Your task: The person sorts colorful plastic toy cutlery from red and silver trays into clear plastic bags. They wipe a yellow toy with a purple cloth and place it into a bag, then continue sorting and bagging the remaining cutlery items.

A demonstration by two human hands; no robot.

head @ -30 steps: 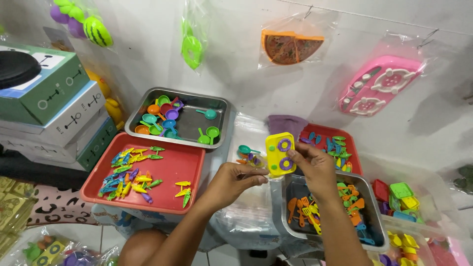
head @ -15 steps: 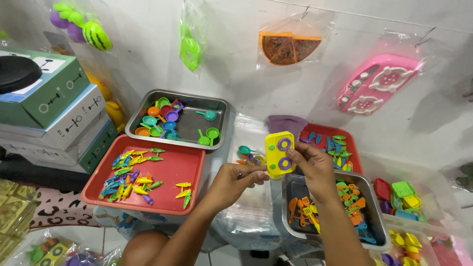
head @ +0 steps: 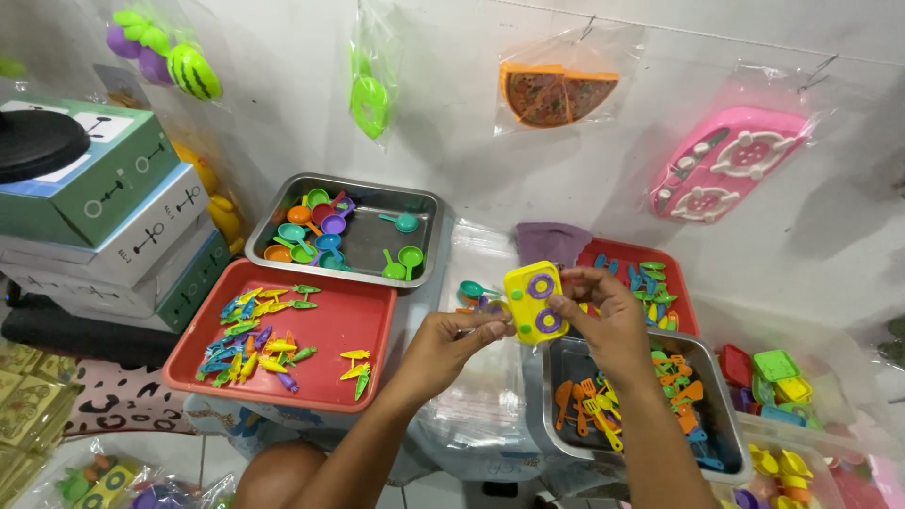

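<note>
A small yellow toy stove (head: 534,302) with two purple burner rings is held upright between both hands above a stack of clear plastic bags (head: 481,396). My right hand (head: 600,316) grips its right edge with the fingers curled over it. My left hand (head: 454,341) pinches its lower left edge. A teal toy pan (head: 474,290) and other small pieces lie on the bags just behind the stove.
A red tray (head: 344,330) holds several small toy vegetables. A metal tray (head: 372,236) behind it holds toy pans. Another metal tray (head: 566,363) with toy utensils sits under my right arm, a second red tray (head: 603,254) beyond. Boxes (head: 104,217) stack at left. Bagged toys hang on the wall.
The hands and the yellow stove have stayed nearly still; the view has barely shifted.
</note>
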